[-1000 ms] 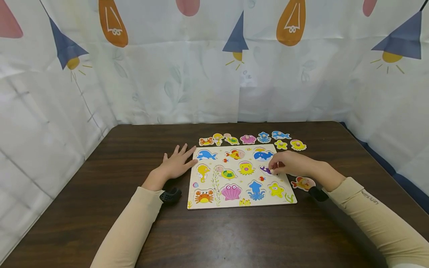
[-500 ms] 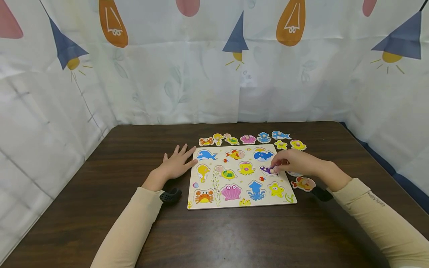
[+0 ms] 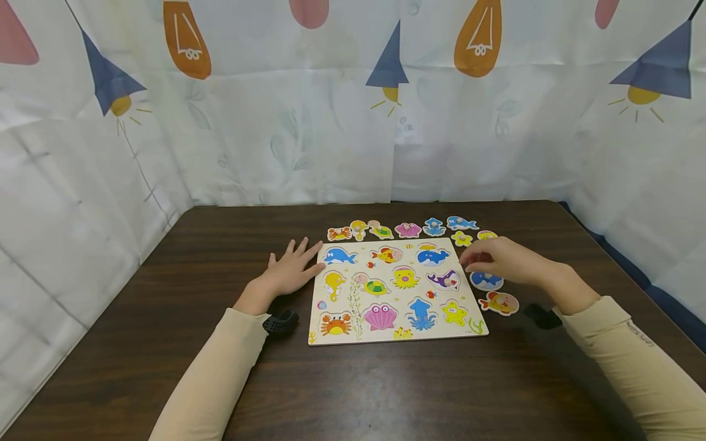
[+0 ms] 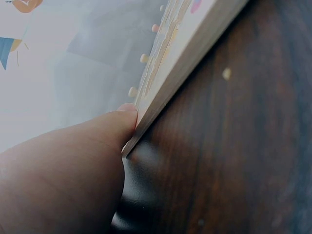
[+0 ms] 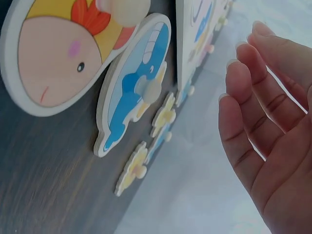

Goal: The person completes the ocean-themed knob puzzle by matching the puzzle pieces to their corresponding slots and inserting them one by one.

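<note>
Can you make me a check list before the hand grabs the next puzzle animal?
1. Purple piece sits flat in the puzzle board: ok.
2. Right hand empty, fingers relaxed: ok.
3. Left hand steadies the board's edge: ok.
4. Blue whale piece lies loose on the table beside the right hand: ok.
5. Which hole fits the whale: cannot tell.

Even, bright diffuse light, soft shadows beside the puzzle board (image 3: 353, 334) on the dark table (image 3: 220, 245); head view sharp with bowed edges, left-wrist view dim and hazy, right-wrist view blurred beyond the board.
</note>
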`<state>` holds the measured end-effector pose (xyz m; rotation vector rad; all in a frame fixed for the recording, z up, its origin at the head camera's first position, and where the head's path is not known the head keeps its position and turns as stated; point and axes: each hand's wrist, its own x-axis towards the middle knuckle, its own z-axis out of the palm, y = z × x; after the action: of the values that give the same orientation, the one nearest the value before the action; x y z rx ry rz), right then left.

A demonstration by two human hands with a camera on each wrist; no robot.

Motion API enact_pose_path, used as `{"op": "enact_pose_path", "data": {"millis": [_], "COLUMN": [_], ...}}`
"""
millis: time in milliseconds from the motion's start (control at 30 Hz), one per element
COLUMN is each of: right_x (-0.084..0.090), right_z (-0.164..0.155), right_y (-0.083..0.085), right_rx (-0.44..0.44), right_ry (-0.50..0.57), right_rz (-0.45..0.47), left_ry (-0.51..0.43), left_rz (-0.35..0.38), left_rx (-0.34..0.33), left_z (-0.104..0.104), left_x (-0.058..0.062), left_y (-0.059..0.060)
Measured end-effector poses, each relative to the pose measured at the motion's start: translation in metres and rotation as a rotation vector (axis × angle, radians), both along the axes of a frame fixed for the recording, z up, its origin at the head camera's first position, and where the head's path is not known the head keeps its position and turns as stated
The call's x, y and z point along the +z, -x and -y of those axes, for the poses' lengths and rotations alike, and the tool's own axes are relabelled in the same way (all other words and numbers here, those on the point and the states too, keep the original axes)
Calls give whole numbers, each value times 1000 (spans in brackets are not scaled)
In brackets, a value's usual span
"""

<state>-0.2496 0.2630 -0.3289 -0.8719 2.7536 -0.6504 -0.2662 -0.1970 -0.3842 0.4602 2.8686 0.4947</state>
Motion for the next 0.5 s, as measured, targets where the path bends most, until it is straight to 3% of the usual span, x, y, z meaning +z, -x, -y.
{"op": "enact_pose_path", "data": {"millis": [500], "right_x": [-1], "right_z": [-22], "right_y": [-7], "right_rx": [-36], "right_ry": [16], "right_rz": [6], "left_ry": [1], "left_rz": [-14], "left_rx": [-6], "left_z": [0], "left_x": [-1], "left_y": [0]}}
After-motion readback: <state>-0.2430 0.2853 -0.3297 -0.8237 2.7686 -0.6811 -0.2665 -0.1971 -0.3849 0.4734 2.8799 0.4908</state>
